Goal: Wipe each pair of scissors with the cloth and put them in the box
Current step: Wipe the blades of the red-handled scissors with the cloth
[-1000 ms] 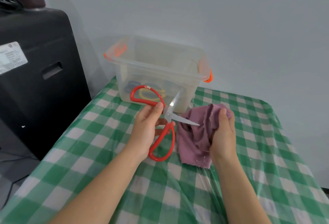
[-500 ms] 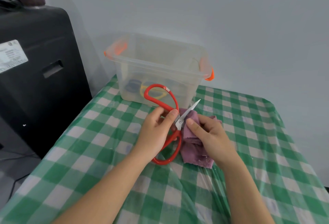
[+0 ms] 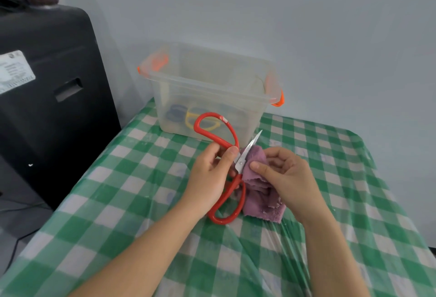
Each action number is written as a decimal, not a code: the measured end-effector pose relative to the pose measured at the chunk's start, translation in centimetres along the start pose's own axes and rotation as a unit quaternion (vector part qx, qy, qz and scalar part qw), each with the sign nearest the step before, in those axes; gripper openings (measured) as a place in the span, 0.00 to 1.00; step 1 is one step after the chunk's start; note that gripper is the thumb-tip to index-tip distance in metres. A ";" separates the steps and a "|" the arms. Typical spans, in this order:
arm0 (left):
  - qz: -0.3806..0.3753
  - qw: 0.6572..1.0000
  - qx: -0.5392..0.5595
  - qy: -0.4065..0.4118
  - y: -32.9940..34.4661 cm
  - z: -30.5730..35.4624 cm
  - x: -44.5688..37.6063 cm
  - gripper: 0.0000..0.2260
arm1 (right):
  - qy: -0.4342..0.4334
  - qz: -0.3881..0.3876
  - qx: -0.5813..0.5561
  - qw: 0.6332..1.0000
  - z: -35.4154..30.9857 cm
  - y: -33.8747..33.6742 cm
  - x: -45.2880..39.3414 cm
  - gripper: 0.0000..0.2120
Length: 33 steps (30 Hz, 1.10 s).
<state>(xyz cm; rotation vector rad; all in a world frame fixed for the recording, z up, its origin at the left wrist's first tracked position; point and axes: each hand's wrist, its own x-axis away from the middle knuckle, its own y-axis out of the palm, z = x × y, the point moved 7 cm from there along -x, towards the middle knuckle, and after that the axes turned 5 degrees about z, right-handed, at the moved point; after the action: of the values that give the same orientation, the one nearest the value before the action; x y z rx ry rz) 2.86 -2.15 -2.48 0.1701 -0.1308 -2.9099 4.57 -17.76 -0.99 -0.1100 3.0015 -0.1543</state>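
Observation:
My left hand (image 3: 210, 176) grips the red-handled scissors (image 3: 225, 141) near the pivot, above the table, with the silver blades pointing up and to the right. My right hand (image 3: 283, 176) pinches the purple cloth (image 3: 262, 197) against the lower part of the blades. The cloth's loose end hangs down onto the tablecloth. Behind my hands stands the clear plastic box (image 3: 212, 98) with orange latches. Blue and yellow scissor handles show dimly through its front wall.
A green and white checked tablecloth (image 3: 118, 202) under clear plastic covers the table. A tall black appliance (image 3: 47, 96) stands to the left of the table, with a dark container on top. A grey wall runs behind the box.
The scissors have swung upright and their blades have closed. My right hand has brought the cloth in from the right and folded it round the blades.

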 end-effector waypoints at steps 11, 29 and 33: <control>-0.013 0.999 0.036 -0.020 0.4 -0.3 0.1 0.06 | -0.065 0.030 0.002 0.997 -1.5 2.2 0.9 0.10; -0.016 0.999 0.034 -0.021 0.7 0.2 0.3 0.05 | -0.064 0.116 0.052 0.990 -1.0 1.3 0.9 0.05; -0.009 0.997 0.060 -0.041 0.6 0.0 0.3 0.06 | -0.030 0.025 0.012 0.999 -0.9 1.5 0.8 0.04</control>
<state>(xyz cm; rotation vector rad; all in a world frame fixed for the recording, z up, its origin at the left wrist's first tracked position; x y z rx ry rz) 2.72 -2.78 -2.41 0.0723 -0.3187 -2.9279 3.54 -16.23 -0.35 -0.0375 2.9386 -0.1780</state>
